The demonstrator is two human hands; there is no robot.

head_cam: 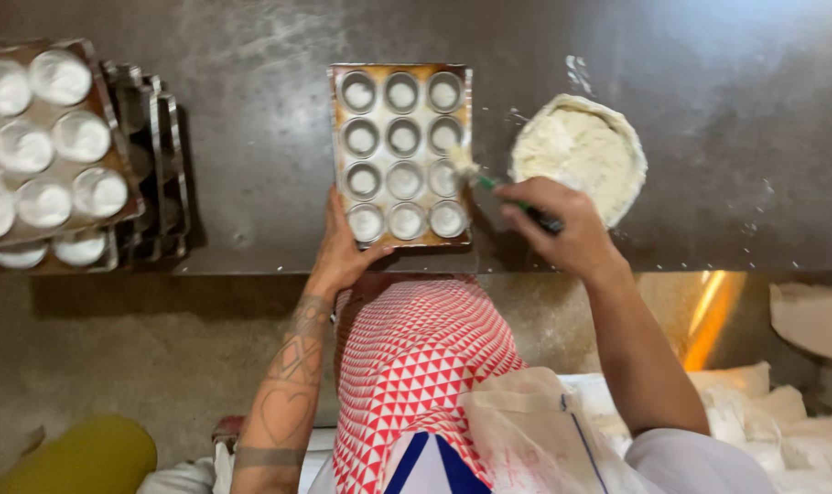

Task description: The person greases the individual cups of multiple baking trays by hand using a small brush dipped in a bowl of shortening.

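Observation:
A metal muffin tray (pixel 400 75) with several round cups lies on the dark counter in front of me. My left hand (pixel 341 245) holds its near left corner, thumb on the rim. My right hand (pixel 562 229) grips a green-handled brush (pixel 489 186) whose white-coated bristles rest on a cup at the tray's right side. A round bowl of white paste (pixel 579 152) stands just right of the tray, behind my right hand.
A stack of similar trays (pixel 59 146) with white-coated cups sits at the counter's left end. The counter edge (pixel 251 271) runs just below the tray. A red-and-white patterned cloth (pixel 407 366) hangs below, with white sacks (pixel 755 402) at lower right.

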